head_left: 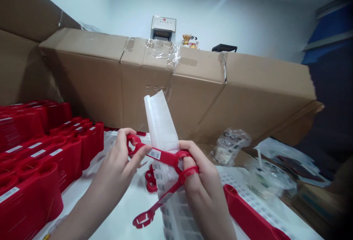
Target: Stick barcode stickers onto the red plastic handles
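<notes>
My left hand point(121, 162) pinches one end of a flat red plastic piece point(162, 156) that carries a small white barcode label. My right hand point(198, 181) grips the other end, with fingers through the rings of that piece and of a second red piece point(162, 203) that hangs down toward me. A white strip of label backing paper point(161, 122) stands up behind the red piece, between both hands. More of the label sheet point(176, 210) lies under my right hand.
Stacks of red plastic pieces point(41, 159) with white labels fill the left. A tall cardboard wall point(193, 85) closes the back. A red tray edge point(248, 218), plastic-wrapped cups point(228, 146) and bags point(270, 177) lie at right on the white table point(124, 210).
</notes>
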A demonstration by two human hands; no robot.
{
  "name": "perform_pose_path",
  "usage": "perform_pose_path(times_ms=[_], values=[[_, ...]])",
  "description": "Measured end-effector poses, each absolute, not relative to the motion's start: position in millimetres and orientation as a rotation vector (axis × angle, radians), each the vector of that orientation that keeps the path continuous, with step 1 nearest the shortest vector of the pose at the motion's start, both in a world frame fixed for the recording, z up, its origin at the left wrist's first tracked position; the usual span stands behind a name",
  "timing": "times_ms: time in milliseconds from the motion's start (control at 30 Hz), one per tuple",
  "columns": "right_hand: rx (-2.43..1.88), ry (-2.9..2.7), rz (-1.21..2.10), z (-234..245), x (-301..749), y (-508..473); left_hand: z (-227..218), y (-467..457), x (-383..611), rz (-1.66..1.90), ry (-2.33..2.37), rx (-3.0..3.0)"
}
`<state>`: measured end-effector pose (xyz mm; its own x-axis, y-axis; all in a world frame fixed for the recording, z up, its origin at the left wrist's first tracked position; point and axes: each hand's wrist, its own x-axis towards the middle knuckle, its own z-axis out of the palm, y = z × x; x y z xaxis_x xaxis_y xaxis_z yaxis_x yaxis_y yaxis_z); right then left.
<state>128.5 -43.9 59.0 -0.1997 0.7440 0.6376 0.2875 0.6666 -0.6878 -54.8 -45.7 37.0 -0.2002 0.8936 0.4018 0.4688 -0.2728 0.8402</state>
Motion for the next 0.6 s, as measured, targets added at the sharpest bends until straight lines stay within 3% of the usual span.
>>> perform_pose_path(times_ms=[267, 600], values=[[-0.881, -1.680, 0.643, 60, 135, -20, 51, -43, -72, 1.379, 1.600, 1.608], [-0.791, -1.705, 0.745, 60, 143, -3, 49, -23, -93, 1.295, 0.672, 1.254]])
